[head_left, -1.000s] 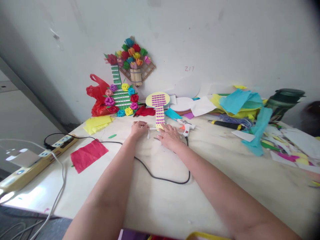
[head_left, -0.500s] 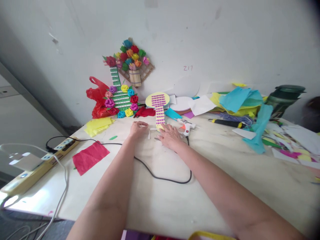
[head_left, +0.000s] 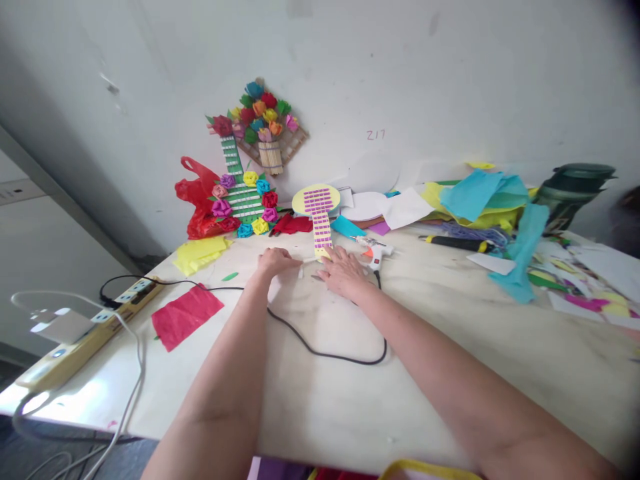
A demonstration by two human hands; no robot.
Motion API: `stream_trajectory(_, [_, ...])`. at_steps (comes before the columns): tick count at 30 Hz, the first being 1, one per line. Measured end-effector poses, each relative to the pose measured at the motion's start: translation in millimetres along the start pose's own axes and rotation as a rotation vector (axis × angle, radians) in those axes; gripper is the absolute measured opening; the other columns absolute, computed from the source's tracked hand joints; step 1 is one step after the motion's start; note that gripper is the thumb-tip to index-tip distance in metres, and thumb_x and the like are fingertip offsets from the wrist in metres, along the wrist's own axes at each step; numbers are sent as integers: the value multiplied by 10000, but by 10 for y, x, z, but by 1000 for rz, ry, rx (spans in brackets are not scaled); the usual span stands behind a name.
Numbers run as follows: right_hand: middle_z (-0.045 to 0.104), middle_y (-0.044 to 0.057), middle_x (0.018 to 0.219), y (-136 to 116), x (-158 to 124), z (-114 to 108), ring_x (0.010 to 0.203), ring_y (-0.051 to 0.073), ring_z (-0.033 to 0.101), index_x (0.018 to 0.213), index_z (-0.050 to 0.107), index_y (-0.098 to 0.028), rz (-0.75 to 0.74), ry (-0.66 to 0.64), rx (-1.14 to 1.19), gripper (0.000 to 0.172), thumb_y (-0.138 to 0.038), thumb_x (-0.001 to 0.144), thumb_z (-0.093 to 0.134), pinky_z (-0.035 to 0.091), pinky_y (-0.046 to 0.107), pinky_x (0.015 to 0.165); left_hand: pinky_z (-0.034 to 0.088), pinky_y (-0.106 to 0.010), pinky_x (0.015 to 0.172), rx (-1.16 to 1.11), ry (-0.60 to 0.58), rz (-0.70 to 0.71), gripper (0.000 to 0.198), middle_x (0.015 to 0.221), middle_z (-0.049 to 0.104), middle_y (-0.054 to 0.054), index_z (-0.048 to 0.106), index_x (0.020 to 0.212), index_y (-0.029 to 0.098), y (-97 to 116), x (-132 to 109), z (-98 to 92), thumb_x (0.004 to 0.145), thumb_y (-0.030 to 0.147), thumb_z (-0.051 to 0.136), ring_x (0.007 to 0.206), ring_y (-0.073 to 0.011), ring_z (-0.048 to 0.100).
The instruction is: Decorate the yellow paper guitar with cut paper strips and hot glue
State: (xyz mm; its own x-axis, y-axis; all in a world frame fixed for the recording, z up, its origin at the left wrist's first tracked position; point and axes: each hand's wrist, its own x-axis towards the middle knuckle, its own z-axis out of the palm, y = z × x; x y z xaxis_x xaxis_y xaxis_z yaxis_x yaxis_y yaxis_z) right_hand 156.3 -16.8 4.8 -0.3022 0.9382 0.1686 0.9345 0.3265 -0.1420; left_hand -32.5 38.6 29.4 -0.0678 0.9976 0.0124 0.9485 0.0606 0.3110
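My left hand [head_left: 277, 261] is closed, its fingertips pinching the end of a thin white strip [head_left: 308, 261]. The strip runs toward the lower end of a yellow card piece [head_left: 321, 227] with a round top and rows of purple blocks. My right hand [head_left: 343, 272] lies over that lower end, fingers bent down against it. A small grey pointed tip [head_left: 317, 277] sticks out from under the right thumb side; the rest of it is hidden. Just beyond the right hand lies a white glue gun [head_left: 379, 256] with an orange part.
A black cord [head_left: 320, 353] loops between my forearms. At left are a power strip [head_left: 107, 317] and red paper [head_left: 187, 315]. Flower crafts [head_left: 247, 200] lean on the wall. A yellow-black cutter [head_left: 455, 244], coloured paper [head_left: 483, 197] and a dark bottle [head_left: 575, 193] stand right.
The view has shifted slightly. My left fingers have come a little nearer to the yellow card piece along the white strip. The right hand stays almost in place.
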Motion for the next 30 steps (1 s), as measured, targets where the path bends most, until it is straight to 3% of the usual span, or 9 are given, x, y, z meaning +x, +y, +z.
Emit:
stream_trajectory(9, [216, 23, 1487, 3, 0, -14, 1334, 272, 157, 1289, 475, -194, 2, 2, 37, 493, -423, 876, 330, 181, 469, 1047, 398, -257, 589, -14, -132, 23, 274, 624, 637, -16, 665, 654, 198, 70, -7, -11, 493, 418, 696, 684, -189, 573])
stream_trajectory(15, [257, 27, 1472, 13, -8, -19, 1324, 274, 184, 1269, 496, -215, -6, 33, 37, 473, -427, 875, 343, 195, 471, 1033, 402, -253, 551, -197, -206, -3, 129, 568, 630, -18, 645, 576, 171, 33, 44, 22, 473, 237, 683, 602, -169, 561])
stream_trajectory(21, [398, 16, 1401, 48, 17, 43, 1288, 278, 250, 1179, 573, -249, -99, 146, 34, 399, -403, 870, 374, 237, 474, 988, 393, -252, 543, -394, -179, 14, 89, 491, 589, -11, 643, 538, 157, -60, -9, -122, 478, 207, 686, 544, -145, 529])
stream_trajectory(25, [561, 8, 1253, 54, 37, 71, 1248, 256, 321, 1136, 602, -259, -184, 234, 84, 352, -365, 864, 407, 230, 455, 993, 424, -253, 613, -726, -213, 60, 127, 538, 608, -26, 639, 557, 141, -137, -50, -201, 512, 241, 703, 572, -131, 547])
stream_trajectory(30, [624, 53, 1160, 54, 107, 35, 1140, 244, 470, 1140, 607, -211, -116, 366, 267, 348, -302, 828, 481, 302, 429, 966, 430, -243, 615, -1141, -448, 189, 158, 606, 608, -33, 642, 634, 115, -91, -118, -212, 551, 227, 716, 585, -111, 551])
